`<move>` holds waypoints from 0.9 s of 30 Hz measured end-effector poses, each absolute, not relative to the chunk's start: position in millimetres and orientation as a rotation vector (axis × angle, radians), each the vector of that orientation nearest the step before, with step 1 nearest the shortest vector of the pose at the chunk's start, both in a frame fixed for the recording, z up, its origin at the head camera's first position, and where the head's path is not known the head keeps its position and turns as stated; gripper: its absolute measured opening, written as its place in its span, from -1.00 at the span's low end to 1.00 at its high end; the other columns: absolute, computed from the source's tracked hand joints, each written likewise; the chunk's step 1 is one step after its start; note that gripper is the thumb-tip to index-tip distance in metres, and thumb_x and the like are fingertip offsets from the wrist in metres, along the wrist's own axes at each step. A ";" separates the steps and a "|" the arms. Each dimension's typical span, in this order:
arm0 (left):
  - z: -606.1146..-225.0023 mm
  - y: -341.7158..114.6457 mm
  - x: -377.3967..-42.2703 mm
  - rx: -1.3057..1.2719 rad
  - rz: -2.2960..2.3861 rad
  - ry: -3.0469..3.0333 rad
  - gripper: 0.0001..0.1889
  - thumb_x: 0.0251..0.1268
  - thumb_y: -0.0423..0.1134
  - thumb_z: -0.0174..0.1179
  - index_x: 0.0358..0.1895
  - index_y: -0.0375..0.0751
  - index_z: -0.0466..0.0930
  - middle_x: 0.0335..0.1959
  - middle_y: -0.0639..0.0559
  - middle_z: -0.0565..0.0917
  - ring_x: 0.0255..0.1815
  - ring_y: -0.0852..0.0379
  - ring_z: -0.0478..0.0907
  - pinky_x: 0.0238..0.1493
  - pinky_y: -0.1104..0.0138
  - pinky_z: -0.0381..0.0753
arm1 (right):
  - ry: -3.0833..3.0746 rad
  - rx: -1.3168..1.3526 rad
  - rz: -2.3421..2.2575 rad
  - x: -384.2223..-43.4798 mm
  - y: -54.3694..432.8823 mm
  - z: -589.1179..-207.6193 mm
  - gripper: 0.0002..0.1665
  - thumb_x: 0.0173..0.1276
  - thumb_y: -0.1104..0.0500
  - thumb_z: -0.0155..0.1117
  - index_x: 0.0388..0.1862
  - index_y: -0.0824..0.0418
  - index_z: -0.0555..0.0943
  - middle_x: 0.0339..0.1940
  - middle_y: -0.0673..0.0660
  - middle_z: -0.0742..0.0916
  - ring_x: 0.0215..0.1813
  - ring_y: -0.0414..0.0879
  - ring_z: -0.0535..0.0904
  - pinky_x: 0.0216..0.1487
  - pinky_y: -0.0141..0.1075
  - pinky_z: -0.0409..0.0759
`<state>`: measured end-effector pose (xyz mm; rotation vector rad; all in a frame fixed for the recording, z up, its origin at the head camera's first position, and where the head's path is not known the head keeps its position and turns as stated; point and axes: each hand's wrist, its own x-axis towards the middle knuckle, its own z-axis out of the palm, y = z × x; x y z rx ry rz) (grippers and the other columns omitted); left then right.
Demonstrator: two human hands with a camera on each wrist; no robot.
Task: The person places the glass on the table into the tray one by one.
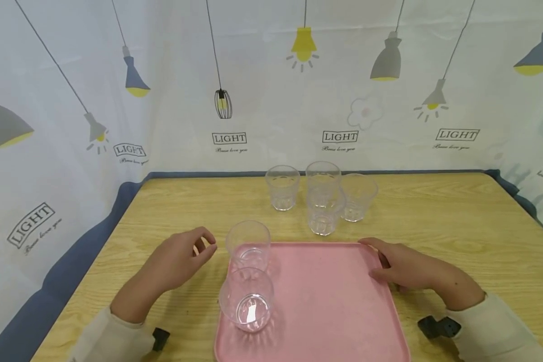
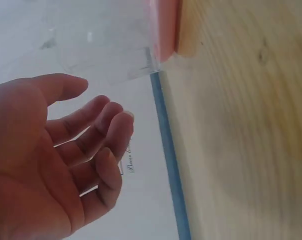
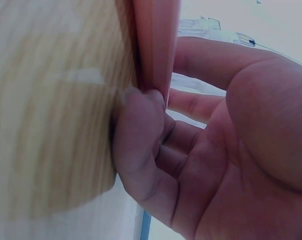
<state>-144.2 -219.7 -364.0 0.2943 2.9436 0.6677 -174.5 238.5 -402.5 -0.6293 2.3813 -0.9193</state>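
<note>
A pink tray (image 1: pixel 330 301) lies on the wooden table. Two clear plastic cups stand upright along its left side, a farther cup (image 1: pixel 249 246) and a nearer cup (image 1: pixel 252 301). My left hand (image 1: pixel 176 259) hovers just left of the farther cup, apart from it, fingers loosely bent with nothing between them; the left wrist view shows its palm (image 2: pixel 36 155). At the tray's right edge, my right hand (image 1: pixel 409 266) grips the rim, thumb over the top. In the right wrist view its fingers (image 3: pixel 141 145) curl against the tray's outer side (image 3: pixel 156 45).
Behind the tray stand several more clear cups: a left cup (image 1: pixel 282 188), a back cup (image 1: pixel 323 173), a front cup (image 1: pixel 323 218) and a right cup (image 1: pixel 358 196). A white curtain (image 1: pixel 271 100) printed with lamps hangs behind the table (image 1: pixel 199 201).
</note>
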 end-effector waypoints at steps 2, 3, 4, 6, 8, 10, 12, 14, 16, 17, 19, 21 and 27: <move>-369.3 -220.9 -150.9 0.268 0.653 2.898 -0.78 0.48 -0.03 0.15 0.02 -0.02 0.57 -0.29 0.04 0.66 -0.45 0.17 0.51 -0.44 0.31 0.50 | 2.382 -0.631 -0.914 -174.6 238.2 -402.7 -0.18 0.46 0.17 0.23 0.55 0.31 0.08 -0.49 0.09 0.50 -0.68 -0.13 0.48 -0.57 -0.28 0.55; -371.9 -221.0 -154.0 0.268 0.646 2.880 -0.76 0.48 -0.02 0.14 0.03 -0.03 0.57 -0.27 0.02 0.67 -0.45 0.16 0.51 -0.43 0.30 0.50 | 2.385 -0.632 -0.908 -174.7 238.2 -402.8 -0.18 0.46 0.17 0.23 0.55 0.31 0.08 -0.49 0.08 0.50 -0.68 -0.14 0.48 -0.57 -0.28 0.55; -374.2 -220.8 -156.9 0.272 0.639 2.866 -0.74 0.48 0.00 0.14 0.04 -0.04 0.57 -0.26 0.01 0.67 -0.45 0.16 0.51 -0.41 0.30 0.51 | 2.389 -0.633 -0.903 -174.8 238.2 -402.6 -0.18 0.46 0.17 0.23 0.55 0.31 0.09 -0.49 0.08 0.50 -0.68 -0.14 0.48 -0.56 -0.28 0.55; -378.0 -219.4 -162.7 0.295 0.621 2.852 -0.73 0.47 -0.01 0.16 0.05 -0.05 0.57 -0.26 -0.01 0.68 -0.45 0.16 0.53 -0.39 0.29 0.53 | 2.392 -0.630 -0.894 -175.1 238.3 -402.3 -0.19 0.46 0.17 0.23 0.55 0.30 0.09 -0.50 0.09 0.50 -0.69 -0.14 0.48 -0.56 -0.28 0.56; -380.5 -217.2 -168.2 0.314 0.607 2.841 -0.73 0.46 -0.03 0.17 0.05 -0.06 0.56 -0.26 -0.02 0.68 -0.44 0.15 0.53 -0.37 0.29 0.54 | 2.396 -0.633 -0.887 -175.4 238.7 -402.4 -0.19 0.46 0.16 0.23 0.55 0.30 0.09 -0.49 0.08 0.50 -0.68 -0.15 0.48 -0.56 -0.28 0.55; -381.9 -214.6 -173.3 0.324 0.612 2.824 -0.75 0.46 -0.05 0.18 0.05 -0.07 0.56 -0.28 -0.02 0.67 -0.46 0.14 0.53 -0.38 0.29 0.54 | 2.395 -0.632 -0.885 -175.5 239.0 -402.3 -0.18 0.46 0.16 0.23 0.55 0.29 0.09 -0.49 0.09 0.51 -0.68 -0.15 0.48 -0.55 -0.28 0.56; -383.7 -212.2 -178.1 0.330 0.623 2.801 -0.77 0.45 -0.08 0.19 0.05 -0.06 0.55 -0.34 0.00 0.64 -0.50 0.14 0.51 -0.42 0.30 0.52 | 2.395 -0.638 -0.887 -175.7 239.3 -402.2 -0.18 0.46 0.15 0.23 0.55 0.30 0.09 -0.49 0.09 0.51 -0.68 -0.15 0.48 -0.55 -0.28 0.56; -385.5 -210.4 -182.1 0.339 0.636 2.772 -0.78 0.43 -0.10 0.19 0.04 -0.04 0.55 -0.43 0.03 0.60 -0.55 0.15 0.47 -0.47 0.31 0.48 | 2.391 -0.638 -0.889 -175.5 239.1 -402.2 -0.17 0.47 0.14 0.23 0.55 0.30 0.08 -0.49 0.09 0.51 -0.68 -0.14 0.48 -0.54 -0.28 0.56; -387.3 -209.1 -185.0 0.353 0.646 2.748 -0.77 0.41 -0.10 0.20 0.04 -0.02 0.56 -0.51 0.05 0.55 -0.59 0.16 0.42 -0.51 0.32 0.43 | 2.388 -0.633 -0.889 -175.5 239.1 -402.0 -0.17 0.47 0.14 0.23 0.56 0.29 0.08 -0.49 0.09 0.51 -0.68 -0.14 0.48 -0.53 -0.28 0.56; -388.2 -208.5 -186.5 0.358 0.645 2.738 -0.77 0.40 -0.10 0.21 0.04 -0.01 0.56 -0.55 0.06 0.52 -0.61 0.16 0.40 -0.53 0.32 0.41 | 2.387 -0.634 -0.888 -175.6 239.1 -402.0 -0.17 0.47 0.14 0.23 0.56 0.29 0.08 -0.49 0.08 0.51 -0.68 -0.14 0.48 -0.53 -0.28 0.56; -389.3 -207.3 -189.0 0.363 0.638 2.732 -0.78 0.38 -0.07 0.21 0.00 0.00 0.57 -0.59 0.07 0.47 -0.61 0.16 0.36 -0.54 0.31 0.38 | 2.382 -0.628 -0.888 -175.6 238.9 -401.5 -0.17 0.47 0.14 0.23 0.56 0.28 0.07 -0.49 0.09 0.51 -0.68 -0.13 0.48 -0.54 -0.28 0.56; -390.0 -206.2 -190.9 0.372 0.627 2.735 -0.76 0.37 -0.02 0.21 0.00 0.01 0.58 -0.56 0.06 0.47 -0.56 0.14 0.38 -0.48 0.28 0.40 | 2.378 -0.627 -0.891 -175.5 238.8 -401.2 -0.17 0.47 0.14 0.23 0.56 0.28 0.07 -0.49 0.09 0.51 -0.68 -0.13 0.48 -0.54 -0.27 0.56; -392.5 -202.4 -197.5 0.480 0.639 2.740 -0.67 0.39 0.08 0.18 0.07 0.00 0.60 -0.04 0.01 0.71 0.03 0.02 0.63 0.14 0.03 0.59 | 2.378 -0.609 -0.896 -174.4 238.6 -399.0 -0.16 0.46 0.15 0.24 0.56 0.29 0.08 -0.48 0.09 0.50 -0.67 -0.13 0.48 -0.56 -0.27 0.56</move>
